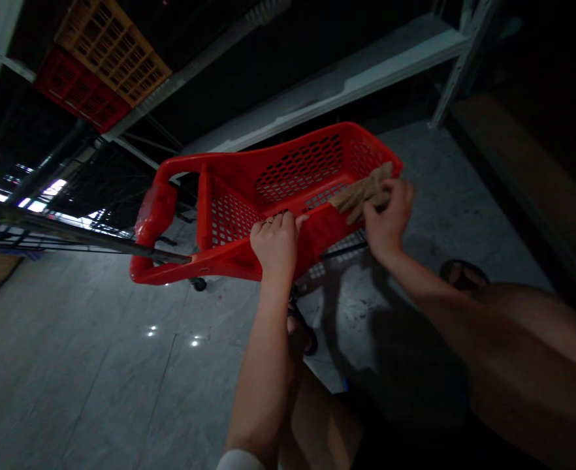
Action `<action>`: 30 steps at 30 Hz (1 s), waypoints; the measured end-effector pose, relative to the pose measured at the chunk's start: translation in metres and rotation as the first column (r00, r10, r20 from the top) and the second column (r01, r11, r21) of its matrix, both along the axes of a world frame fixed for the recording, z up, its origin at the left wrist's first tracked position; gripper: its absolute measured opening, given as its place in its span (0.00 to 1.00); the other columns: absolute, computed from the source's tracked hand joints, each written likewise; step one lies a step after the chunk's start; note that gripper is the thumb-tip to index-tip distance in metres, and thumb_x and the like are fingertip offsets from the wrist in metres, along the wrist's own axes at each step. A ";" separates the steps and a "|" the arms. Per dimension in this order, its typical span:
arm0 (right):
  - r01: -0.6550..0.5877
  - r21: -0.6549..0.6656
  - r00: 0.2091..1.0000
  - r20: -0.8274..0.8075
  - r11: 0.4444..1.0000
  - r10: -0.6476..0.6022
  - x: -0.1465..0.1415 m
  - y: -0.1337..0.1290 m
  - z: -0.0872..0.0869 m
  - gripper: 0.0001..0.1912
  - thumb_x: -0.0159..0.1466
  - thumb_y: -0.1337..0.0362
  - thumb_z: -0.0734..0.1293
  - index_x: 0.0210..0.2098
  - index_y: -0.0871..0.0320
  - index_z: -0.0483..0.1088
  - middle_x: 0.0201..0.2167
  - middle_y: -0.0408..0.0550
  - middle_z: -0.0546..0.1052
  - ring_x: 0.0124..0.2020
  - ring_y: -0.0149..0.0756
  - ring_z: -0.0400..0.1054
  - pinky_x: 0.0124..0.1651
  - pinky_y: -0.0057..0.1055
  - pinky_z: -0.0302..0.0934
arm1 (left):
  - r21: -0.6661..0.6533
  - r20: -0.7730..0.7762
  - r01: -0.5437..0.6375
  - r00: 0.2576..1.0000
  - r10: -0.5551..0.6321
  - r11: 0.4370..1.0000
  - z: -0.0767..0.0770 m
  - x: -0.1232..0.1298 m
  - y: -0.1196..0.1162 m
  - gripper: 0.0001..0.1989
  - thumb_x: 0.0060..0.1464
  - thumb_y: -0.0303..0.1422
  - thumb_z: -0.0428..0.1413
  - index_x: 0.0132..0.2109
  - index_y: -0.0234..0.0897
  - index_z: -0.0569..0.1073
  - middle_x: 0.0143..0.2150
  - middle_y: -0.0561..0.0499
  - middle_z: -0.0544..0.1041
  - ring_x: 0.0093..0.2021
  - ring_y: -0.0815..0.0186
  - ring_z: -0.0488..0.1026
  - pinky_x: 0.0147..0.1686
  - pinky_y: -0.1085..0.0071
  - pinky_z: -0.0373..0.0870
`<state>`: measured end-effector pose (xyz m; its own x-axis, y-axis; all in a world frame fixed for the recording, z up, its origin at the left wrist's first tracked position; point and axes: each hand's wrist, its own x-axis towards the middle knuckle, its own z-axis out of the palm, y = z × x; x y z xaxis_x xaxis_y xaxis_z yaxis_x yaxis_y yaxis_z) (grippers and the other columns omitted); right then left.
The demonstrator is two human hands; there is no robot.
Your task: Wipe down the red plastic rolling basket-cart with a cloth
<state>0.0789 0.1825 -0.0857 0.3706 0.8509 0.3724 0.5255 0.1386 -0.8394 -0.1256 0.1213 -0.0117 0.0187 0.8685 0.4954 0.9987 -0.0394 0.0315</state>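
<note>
A red plastic shopping cart [229, 258] with perforated basket walls stands in front of me, its handle end to the left. My left hand [275, 245] is wrapped over the cart's near rim, a ring on one finger. In my right hand [390, 219] is a crumpled tan cloth [364, 189], pressed against the near rim toward the right end. Part of the cloth hangs over that rim, and my fingers cover some of it. The basket floor shows through the opening.
Behind the cart runs a low grey metal shelf [317, 111] with an upright post [457, 78]. A yellow crate [114, 49] and a red crate [80, 91] sit at upper left. A dark pole [96, 238] meets the handle. My sandalled feet are on the tiled floor [121, 365].
</note>
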 end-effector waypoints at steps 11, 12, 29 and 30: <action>-0.249 -0.013 0.909 -0.349 0.968 0.229 -0.097 -0.023 -0.071 0.11 0.60 0.70 0.66 0.42 0.53 0.72 0.42 0.47 0.80 0.45 0.41 0.77 0.55 0.42 0.74 | -0.119 -0.093 -0.171 0.983 0.160 0.978 0.014 0.000 0.012 0.21 0.77 0.46 0.50 0.41 0.40 0.81 0.37 0.41 0.86 0.41 0.53 0.81 0.46 0.59 0.66; -0.153 -0.035 0.904 -0.407 0.988 0.126 -0.088 -0.005 -0.072 0.13 0.59 0.71 0.65 0.43 0.54 0.70 0.41 0.46 0.79 0.44 0.40 0.76 0.56 0.43 0.74 | -0.119 -0.100 -0.179 0.981 0.168 0.977 0.015 -0.002 0.011 0.21 0.77 0.46 0.50 0.40 0.40 0.81 0.37 0.41 0.85 0.41 0.53 0.81 0.46 0.59 0.66; -0.260 -0.168 0.831 -0.540 0.951 0.132 -0.103 -0.058 -0.074 0.13 0.51 0.68 0.67 0.37 0.50 0.69 0.47 0.50 0.78 0.58 0.53 0.73 0.66 0.54 0.67 | -0.220 -0.125 -0.183 0.979 0.158 0.958 0.021 0.009 -0.001 0.27 0.78 0.50 0.42 0.44 0.44 0.80 0.42 0.42 0.86 0.47 0.50 0.81 0.50 0.54 0.67; -0.290 -0.179 0.814 -0.562 0.940 0.144 -0.111 -0.070 -0.078 0.13 0.50 0.68 0.67 0.36 0.50 0.70 0.45 0.50 0.79 0.56 0.54 0.74 0.63 0.54 0.68 | -0.219 -0.128 -0.183 0.979 0.157 0.958 0.021 0.009 -0.001 0.27 0.78 0.50 0.42 0.44 0.44 0.81 0.42 0.43 0.86 0.47 0.50 0.81 0.50 0.54 0.68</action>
